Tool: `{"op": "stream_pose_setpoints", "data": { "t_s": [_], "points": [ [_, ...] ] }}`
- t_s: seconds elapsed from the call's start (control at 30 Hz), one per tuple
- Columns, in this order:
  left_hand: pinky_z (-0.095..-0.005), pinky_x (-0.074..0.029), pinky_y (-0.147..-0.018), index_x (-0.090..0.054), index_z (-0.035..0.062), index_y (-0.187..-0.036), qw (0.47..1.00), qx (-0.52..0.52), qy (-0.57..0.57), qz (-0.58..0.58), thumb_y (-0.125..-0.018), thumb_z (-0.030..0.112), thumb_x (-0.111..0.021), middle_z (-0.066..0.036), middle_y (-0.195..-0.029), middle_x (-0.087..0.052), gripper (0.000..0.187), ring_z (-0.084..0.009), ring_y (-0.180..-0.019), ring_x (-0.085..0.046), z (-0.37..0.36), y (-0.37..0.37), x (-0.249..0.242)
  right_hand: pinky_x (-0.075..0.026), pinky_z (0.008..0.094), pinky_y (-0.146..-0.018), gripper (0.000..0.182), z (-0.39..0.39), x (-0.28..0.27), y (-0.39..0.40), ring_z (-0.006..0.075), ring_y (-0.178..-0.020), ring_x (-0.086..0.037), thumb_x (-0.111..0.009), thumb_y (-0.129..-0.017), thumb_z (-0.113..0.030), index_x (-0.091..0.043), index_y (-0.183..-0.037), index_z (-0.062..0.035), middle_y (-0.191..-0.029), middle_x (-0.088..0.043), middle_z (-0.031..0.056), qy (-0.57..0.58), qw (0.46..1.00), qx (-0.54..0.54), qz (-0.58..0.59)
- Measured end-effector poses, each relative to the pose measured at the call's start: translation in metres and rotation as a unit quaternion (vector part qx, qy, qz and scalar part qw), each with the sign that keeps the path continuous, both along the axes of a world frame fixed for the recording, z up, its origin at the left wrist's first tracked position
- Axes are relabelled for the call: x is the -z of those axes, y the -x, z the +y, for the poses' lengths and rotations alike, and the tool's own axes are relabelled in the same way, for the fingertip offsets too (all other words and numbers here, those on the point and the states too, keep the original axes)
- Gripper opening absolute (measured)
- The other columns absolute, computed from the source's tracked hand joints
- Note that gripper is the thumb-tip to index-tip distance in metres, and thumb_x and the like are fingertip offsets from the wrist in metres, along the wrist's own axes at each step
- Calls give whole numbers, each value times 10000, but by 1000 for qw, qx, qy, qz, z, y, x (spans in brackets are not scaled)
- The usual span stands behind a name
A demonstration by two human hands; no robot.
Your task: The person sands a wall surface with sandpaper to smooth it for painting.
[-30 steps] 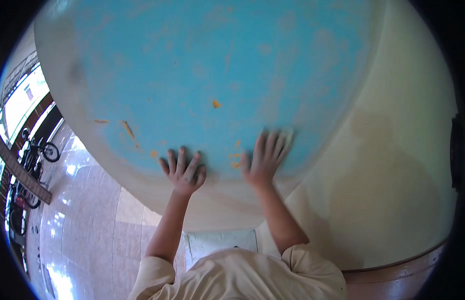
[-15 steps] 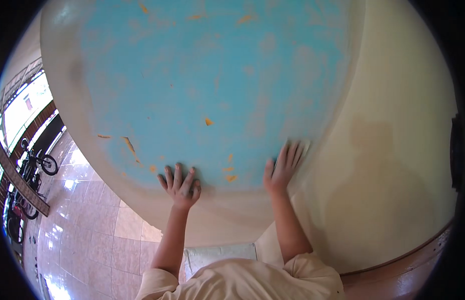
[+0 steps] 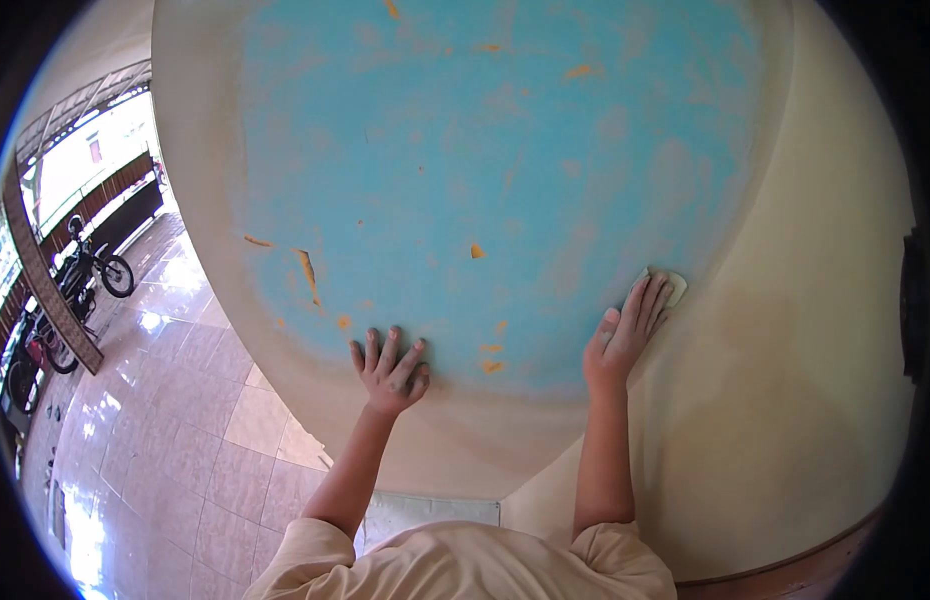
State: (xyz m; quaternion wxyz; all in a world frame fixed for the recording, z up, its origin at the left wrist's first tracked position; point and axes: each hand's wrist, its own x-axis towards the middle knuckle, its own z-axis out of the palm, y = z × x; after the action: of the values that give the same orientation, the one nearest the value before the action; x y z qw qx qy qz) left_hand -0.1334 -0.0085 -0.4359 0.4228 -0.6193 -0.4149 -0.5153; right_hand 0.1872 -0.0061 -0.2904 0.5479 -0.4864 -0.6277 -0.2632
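Observation:
In front of me is a wall with a large light-blue painted patch (image 3: 445,180), scuffed with whitish smears and orange chips. My left hand (image 3: 390,375) lies flat on the wall at the patch's lower edge, fingers spread, holding nothing. Toward the patch's lower right border, my right hand (image 3: 630,325) presses a small pale sheet, which looks like sandpaper (image 3: 677,290), against the surface. The sheet's edges stick out past the fingers, while its middle is hidden under them. Greyish dust coats the fingers of both hands.
A cream wall (image 3: 785,350) meets the painted one at a corner on the right. Below me stands a pale grey flat-topped object (image 3: 430,512). Shiny floor tiles (image 3: 210,440) stretch out on the left, with a parked motorcycle (image 3: 85,270) and a post (image 3: 45,270) beyond.
My right hand has slid right and slightly up along the wall with the sheet. My left hand stays at about the same spot on the wall. The camera view has shifted left.

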Motion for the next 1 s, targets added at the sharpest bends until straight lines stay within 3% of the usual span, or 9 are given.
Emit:
{"op": "stream_pose_setpoints", "data": {
  "t_s": [0.27,0.33,0.43,0.57,0.73,0.8,0.87,0.93,1.0],
  "points": [
    [-624,-68,-1179,-596,184,-1359,1000,1,11,0,-943,383,-514,-193,-1512,-431,468,-453,-1464,-247,-3,1,9,-54,756,-1088,676,4,225,15,568,-1424,-189,-450,-946,-368,-348,-1443,79,-1532,-278,327,93,985,57,-135],
    [-636,-54,-1174,-590,177,-1367,1000,-8,16,2,-931,385,-530,-206,-1523,-411,486,-464,-1467,-230,3,0,1,-114,738,-1092,674,9,179,23,516,-1420,-238,-473,-939,-453,-441,-1391,46,-1515,-336,292,29,992,43,-114],
    [-666,15,-1151,-580,155,-1383,997,6,71,-22,-889,395,-576,-263,-1562,-311,549,-498,-1470,-177,-9,0,-20,-110,702,-1121,765,7,12,19,483,-1447,-224,-497,-922,-511,-382,-1478,2,-1557,-311,249,7,988,74,-136],
    [-665,-33,-1154,-559,258,-1416,997,-50,65,0,-834,409,-617,-171,-1569,-357,603,-455,-1466,-240,-8,28,-158,-112,653,-1153,775,25,-161,12,386,-1490,-204,-517,-930,-497,-300,-1546,-81,-1603,-281,164,-142,982,98,-78],
    [-631,-211,-1143,-407,262,-1513,978,-143,-102,116,-898,490,-588,-85,-1568,-379,681,-346,-1449,-325,2,47,-393,-162,611,-1167,750,12,-223,91,305,-1488,-237,-550,-924,-516,-329,-1537,-143,-1598,-311,85,-189,956,52,-217],
    [-487,-65,-1231,-294,228,-1559,979,-180,-21,94,-1018,440,-398,-110,-1643,-182,590,-323,-1525,-82,-27,28,-464,-174,598,-1171,744,9,-245,104,281,-1486,-242,-557,-919,-524,-336,-1534,-168,-1597,-315,64,-167,936,12,-309],
    [-489,-68,-1231,-305,235,-1556,984,-159,-41,73,-1014,442,-410,-103,-1642,-192,589,-316,-1525,-91,-22,29,-496,-262,539,-1156,612,20,-297,103,261,-1405,-392,-593,-911,-460,-475,-1446,-186,-1485,-482,36,-287,902,36,-322],
    [-492,-71,-1230,-316,242,-1552,988,-131,-50,59,-1009,445,-422,-96,-1640,-201,588,-308,-1525,-99,-22,30,-504,-74,461,-1241,657,6,-359,101,230,-1518,-143,-420,-1012,-441,-247,-1568,-136,-1633,-231,40,-193,945,129,-232],
    [-492,-71,-1231,-325,245,-1549,990,-123,-61,36,-1008,451,-424,-75,-1642,-205,587,-287,-1525,-114,-19,28,-505,-86,445,-1242,715,8,-401,107,239,-1514,-158,-439,-998,-475,-244,-1559,-77,-1628,-240,62,-211,960,129,-133]
  ]
}}
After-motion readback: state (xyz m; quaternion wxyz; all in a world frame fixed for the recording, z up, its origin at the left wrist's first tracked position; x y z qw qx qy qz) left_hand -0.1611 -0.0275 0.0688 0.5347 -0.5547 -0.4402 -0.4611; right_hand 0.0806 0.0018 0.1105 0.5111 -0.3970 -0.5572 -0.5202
